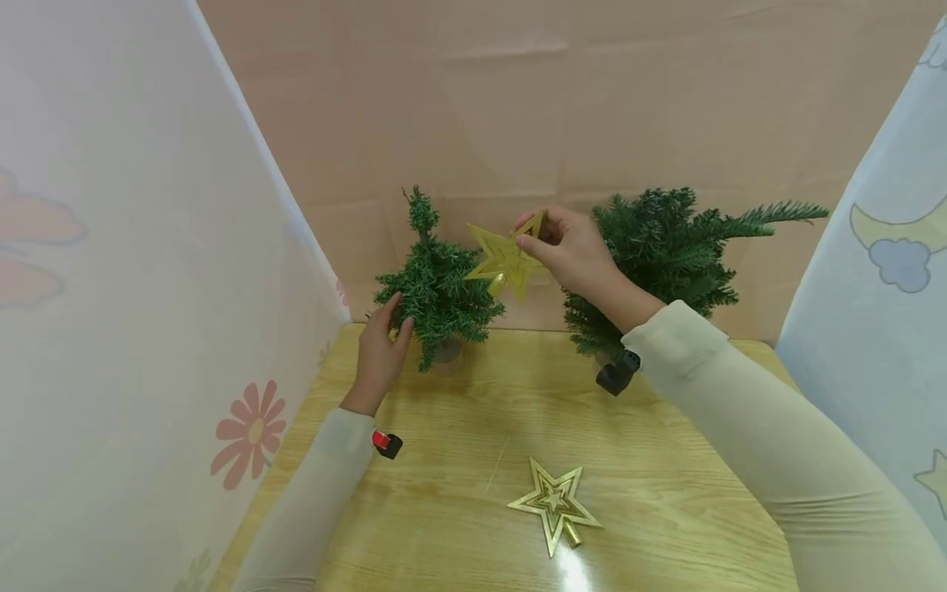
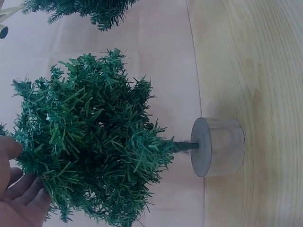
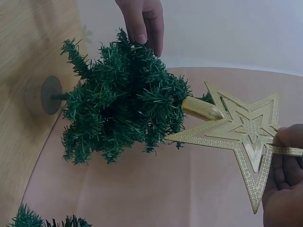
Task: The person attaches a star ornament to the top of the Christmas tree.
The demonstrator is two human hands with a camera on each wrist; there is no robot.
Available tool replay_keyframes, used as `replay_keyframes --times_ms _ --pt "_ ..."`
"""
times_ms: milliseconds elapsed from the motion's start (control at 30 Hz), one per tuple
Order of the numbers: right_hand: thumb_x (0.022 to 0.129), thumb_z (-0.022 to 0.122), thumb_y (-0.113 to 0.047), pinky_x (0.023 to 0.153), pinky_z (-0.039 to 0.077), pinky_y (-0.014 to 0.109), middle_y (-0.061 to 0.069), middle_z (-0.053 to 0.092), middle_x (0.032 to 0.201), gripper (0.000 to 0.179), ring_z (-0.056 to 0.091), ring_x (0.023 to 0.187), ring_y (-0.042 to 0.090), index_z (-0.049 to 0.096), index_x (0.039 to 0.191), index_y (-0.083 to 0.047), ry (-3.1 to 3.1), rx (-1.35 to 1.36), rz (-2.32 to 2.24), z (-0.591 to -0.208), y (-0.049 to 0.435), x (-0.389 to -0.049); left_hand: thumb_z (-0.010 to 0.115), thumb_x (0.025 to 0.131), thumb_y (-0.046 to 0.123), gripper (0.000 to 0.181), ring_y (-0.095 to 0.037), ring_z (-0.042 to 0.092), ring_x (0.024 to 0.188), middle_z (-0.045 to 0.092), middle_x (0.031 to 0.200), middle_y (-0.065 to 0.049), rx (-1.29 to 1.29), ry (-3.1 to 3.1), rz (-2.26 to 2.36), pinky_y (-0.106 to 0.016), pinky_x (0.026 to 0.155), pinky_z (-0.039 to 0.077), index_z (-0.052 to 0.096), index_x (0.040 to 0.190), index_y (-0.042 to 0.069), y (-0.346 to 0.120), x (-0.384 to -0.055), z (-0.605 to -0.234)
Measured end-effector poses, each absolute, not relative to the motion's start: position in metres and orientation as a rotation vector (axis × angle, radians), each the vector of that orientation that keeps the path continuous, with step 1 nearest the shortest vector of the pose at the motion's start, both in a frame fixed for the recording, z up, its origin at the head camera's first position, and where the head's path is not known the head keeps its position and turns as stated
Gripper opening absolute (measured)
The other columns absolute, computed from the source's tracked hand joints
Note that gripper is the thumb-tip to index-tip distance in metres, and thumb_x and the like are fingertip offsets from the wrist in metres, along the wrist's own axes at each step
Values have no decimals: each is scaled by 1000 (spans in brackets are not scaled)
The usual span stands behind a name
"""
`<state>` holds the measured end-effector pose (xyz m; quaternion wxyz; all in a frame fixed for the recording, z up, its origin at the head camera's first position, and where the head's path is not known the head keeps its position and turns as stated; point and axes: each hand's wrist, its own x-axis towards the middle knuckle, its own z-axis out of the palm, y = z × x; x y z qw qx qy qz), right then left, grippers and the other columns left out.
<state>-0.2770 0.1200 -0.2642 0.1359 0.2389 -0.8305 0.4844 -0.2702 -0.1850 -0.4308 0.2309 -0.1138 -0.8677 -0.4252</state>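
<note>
Taking the small green tree (image 1: pixel 444 288) as the centre of a clock face in the head view, the right hand (image 1: pixel 573 247) is at about 2 o'clock. Its grip is clamped on a gold star (image 1: pixel 506 256), thumb and fingers pinching one of the points. The star is held up in the air at 2 o'clock from the tree, tilted, with its short tube (image 3: pixel 202 108) aimed toward about 7 o'clock. In the right wrist view the tube's mouth appears right beside the foliage; I cannot tell whether they touch.

The left hand (image 1: pixel 381 353) is between 7 and 8 o'clock, its fingertips against the tree's outer branches. That grip is apart, with a gap between thumb and fingers. The tree is upright on a round base (image 2: pixel 220 147), which rests on the wooden worktop (image 1: pixel 444 493).

At 3 o'clock is a fuller tree (image 1: pixel 669 247), partly behind the right hand and forearm, with a long branch (image 1: pixel 777 215) reaching toward its own 3 o'clock. At 5 o'clock a second star (image 1: pixel 555 500) lies on the worktop, its tube turned toward 5 o'clock. A tan backdrop (image 1: pixel 459 107) hangs at 12 o'clock, behind both trees. Each wrist, in a pale sleeve, carries a small dark device.
</note>
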Motion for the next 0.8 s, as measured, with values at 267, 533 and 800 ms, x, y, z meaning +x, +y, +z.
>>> replay_keyframes --times_ms 267,533,800 --pt "96 64 -20 63 44 29 12 65 91 21 59 80 29 68 114 -10 -2400 718 1410 -260 121 -279 61 99 17 50 -33 57 118 53 138 -16 -286 -2417 -1133 -48 92 50 46 147 12 -182 -269 -429" --pt "93 69 -24 62 42 32 9 63 84 20 60 76 29 70 111 -16 -2370 726 1382 -254 116 -278 57 101 20 45 -33 63 110 60 129 -18 -269 -2427 -1099 -38 64 50 49 145 15 -183 -268 -430" --pt "93 69 -25 68 47 30 5 67 89 23 63 81 17 67 113 -13 -2331 728 1386 -251 113 -283 56 102 22 44 -31 63 109 61 127 -17 -272 -2446 -1080 -36 64 49 49 145 16 -184 -269 -428"
